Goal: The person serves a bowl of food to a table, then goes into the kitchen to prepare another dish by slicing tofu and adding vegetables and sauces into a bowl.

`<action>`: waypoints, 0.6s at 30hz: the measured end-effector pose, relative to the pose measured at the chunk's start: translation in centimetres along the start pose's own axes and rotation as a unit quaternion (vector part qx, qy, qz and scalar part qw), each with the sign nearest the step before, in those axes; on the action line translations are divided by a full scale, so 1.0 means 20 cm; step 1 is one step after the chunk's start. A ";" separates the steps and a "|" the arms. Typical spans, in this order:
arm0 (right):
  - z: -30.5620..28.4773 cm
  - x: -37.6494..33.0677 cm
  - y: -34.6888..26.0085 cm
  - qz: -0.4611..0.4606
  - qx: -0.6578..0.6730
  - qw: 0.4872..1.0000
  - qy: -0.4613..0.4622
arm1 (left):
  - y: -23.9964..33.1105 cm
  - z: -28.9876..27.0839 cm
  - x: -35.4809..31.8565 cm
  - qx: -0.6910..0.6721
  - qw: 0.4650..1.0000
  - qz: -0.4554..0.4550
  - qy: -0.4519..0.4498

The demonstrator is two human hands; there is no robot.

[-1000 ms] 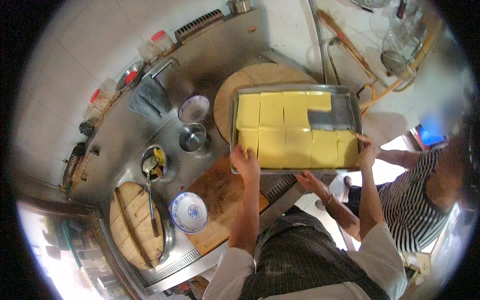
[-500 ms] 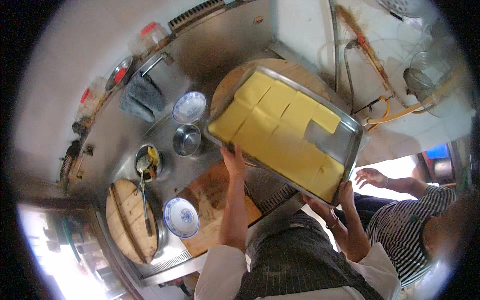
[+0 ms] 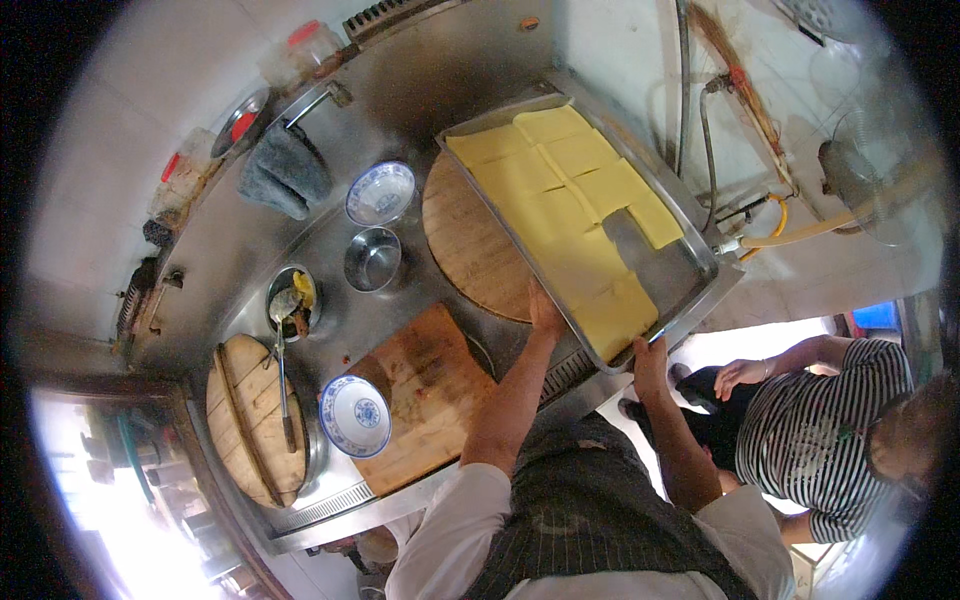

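A metal tray (image 3: 700, 272) carries flat yellow slabs (image 3: 570, 205), cut into pieces, with a bare gap near its right side. It lies slanted over a round wooden board (image 3: 470, 235) at the back of the counter, covering part of it. My left hand (image 3: 546, 312) is closed on the tray's near left edge, most of its fingers hidden beneath. At the near right corner, my right hand (image 3: 650, 360) grips the rim. Whether the tray's far side rests on the board I cannot tell.
A wooden cutting board (image 3: 425, 400), blue-and-white bowls (image 3: 356, 416), a metal bowl (image 3: 373, 259), a pot with a ladle (image 3: 292, 300) and a round wooden lid (image 3: 240, 430) occupy the counter's left. A person in a striped top (image 3: 825, 420) is at my right. Hoses (image 3: 790, 235) run along the wall.
The tray has moved away from me toward the back, over the round board, and turned slightly. Both my hands went with it. The other person's hands have drawn back from the tray.
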State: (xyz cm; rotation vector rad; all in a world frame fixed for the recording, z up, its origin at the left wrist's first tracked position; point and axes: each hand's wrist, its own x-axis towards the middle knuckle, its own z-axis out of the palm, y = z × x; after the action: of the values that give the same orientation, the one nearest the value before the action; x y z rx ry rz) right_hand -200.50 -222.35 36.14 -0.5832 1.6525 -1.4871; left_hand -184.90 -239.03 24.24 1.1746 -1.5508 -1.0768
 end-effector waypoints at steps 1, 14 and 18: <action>-0.06 0.04 0.07 0.021 -0.101 0.995 -0.015 | 0.02 0.00 -0.01 0.102 0.994 0.014 -0.026; -0.13 0.16 0.28 0.011 -0.102 0.995 -0.012 | 0.58 -0.28 -0.18 0.624 0.747 -0.124 -0.191; -0.17 0.15 0.24 0.058 0.046 0.996 -0.046 | 0.52 -0.45 -0.38 0.416 0.885 -0.200 -0.062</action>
State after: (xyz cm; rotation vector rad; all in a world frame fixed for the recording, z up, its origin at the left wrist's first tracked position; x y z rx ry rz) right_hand -204.09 -221.79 30.52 -0.4892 1.5125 -1.4218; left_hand -177.13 -230.87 35.19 2.1119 -2.0059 -0.7272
